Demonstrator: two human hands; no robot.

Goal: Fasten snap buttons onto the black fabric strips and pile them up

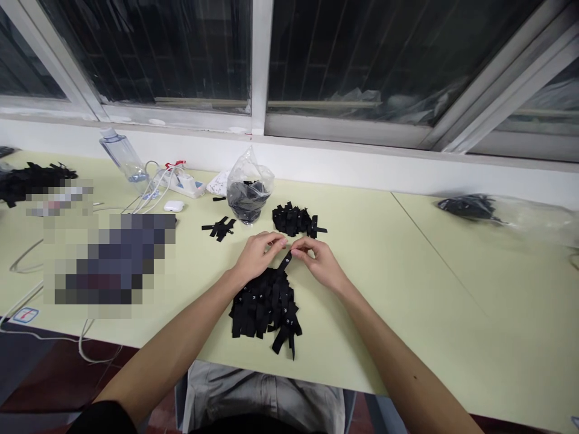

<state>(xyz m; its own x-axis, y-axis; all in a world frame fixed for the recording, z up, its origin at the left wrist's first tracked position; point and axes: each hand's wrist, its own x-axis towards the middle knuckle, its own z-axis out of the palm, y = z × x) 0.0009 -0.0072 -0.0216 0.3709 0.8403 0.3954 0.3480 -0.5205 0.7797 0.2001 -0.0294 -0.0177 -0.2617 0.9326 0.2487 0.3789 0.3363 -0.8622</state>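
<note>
In front of me lies a large pile of short black fabric strips [262, 304], several with small white marks. My right hand [320, 264] pinches the top end of one black fabric strip [286, 260] between thumb and forefinger, just above the pile's far edge. My left hand [259, 256] is beside it, with thumb and forefinger pressed together; what they hold, if anything, is too small to make out. Beyond my hands sits a second heap of black strips [293, 219]. A smaller group of strips [219, 228] lies to its left.
A clear plastic bag [250, 190] with black pieces inside stands behind the heaps. Leftward are a tilted water bottle [124, 158], a power strip [183, 182], white cables, a white earphone case [174, 206] and a blurred-out dark item [120, 259]. Another bag [511, 214] lies far right.
</note>
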